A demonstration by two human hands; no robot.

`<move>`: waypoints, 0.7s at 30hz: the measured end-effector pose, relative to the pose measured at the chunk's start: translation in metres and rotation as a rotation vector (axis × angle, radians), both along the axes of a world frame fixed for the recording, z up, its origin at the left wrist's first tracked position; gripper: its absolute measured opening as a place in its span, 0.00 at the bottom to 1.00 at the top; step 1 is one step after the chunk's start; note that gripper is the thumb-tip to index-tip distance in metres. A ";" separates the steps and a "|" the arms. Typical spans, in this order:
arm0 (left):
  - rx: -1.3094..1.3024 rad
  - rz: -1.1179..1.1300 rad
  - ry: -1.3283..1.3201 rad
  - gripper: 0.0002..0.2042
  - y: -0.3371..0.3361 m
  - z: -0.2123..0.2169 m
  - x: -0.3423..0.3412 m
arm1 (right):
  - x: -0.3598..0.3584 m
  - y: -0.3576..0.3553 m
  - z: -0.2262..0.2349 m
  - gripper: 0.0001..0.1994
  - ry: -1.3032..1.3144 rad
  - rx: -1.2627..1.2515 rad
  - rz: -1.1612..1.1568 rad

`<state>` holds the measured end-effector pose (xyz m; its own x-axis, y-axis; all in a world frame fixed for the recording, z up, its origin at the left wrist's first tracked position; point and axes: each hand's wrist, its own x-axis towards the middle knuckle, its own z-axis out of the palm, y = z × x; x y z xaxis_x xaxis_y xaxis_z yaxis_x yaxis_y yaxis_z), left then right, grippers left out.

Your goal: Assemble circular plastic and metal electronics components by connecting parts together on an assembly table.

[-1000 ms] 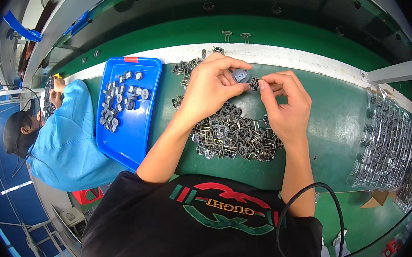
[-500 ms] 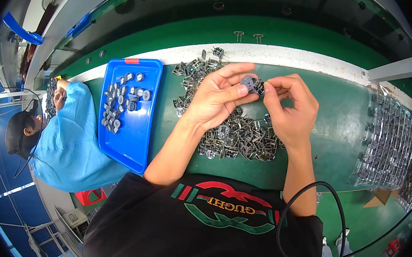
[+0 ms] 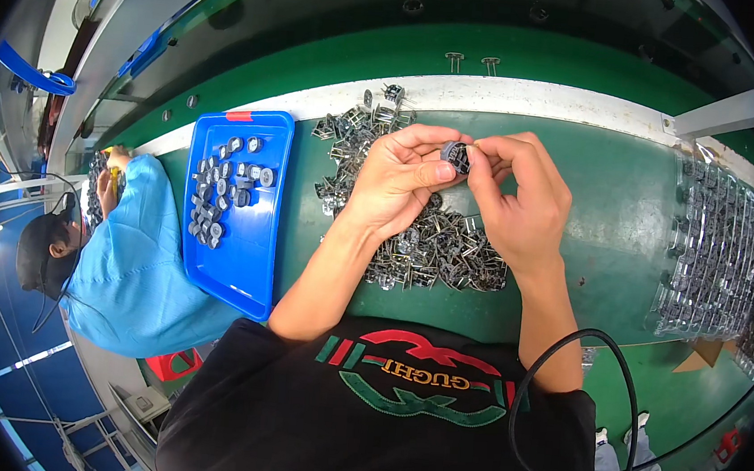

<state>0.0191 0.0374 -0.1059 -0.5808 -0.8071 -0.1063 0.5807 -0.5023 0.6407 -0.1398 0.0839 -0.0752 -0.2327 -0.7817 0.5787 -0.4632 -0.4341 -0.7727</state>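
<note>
Pinched between the thumb and fingers of my left hand (image 3: 405, 173) is a small round dark grey plastic part (image 3: 455, 156), its inner side turned toward my right. My right hand (image 3: 522, 190) has thumb and forefinger closed at the edge of that part; whatever small piece sits between those fingertips is mostly hidden. Under both hands spreads a heap of small dark parts with metal pins (image 3: 438, 254). More of the same kind (image 3: 349, 148) lie in a strip farther back, left of my left hand.
On the left a blue tray (image 3: 244, 264) holds several round grey parts (image 3: 220, 188). Clear plastic trays filled with dark parts (image 3: 716, 256) are stacked at the right. A white ledge (image 3: 533, 95) runs along the back. A co-worker in blue (image 3: 137, 259) sits at far left; a black cable (image 3: 583, 336) loops near my right arm.
My right hand has moved left and closer to my left hand. The small dark piece it held apart now sits against or inside the round part, which has turned.
</note>
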 end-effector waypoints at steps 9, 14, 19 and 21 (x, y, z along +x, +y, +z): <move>-0.001 0.072 0.092 0.15 0.007 -0.006 -0.008 | 0.012 0.004 -0.003 0.06 -0.073 0.020 -0.105; -0.060 0.115 0.068 0.15 0.005 -0.004 -0.008 | 0.008 0.005 0.000 0.06 -0.159 -0.007 -0.085; -0.069 0.104 0.058 0.16 0.002 0.001 -0.003 | 0.002 0.003 0.003 0.07 -0.138 -0.032 0.008; -0.086 0.102 0.064 0.16 0.003 0.002 -0.004 | 0.003 0.004 0.003 0.07 -0.124 -0.026 0.013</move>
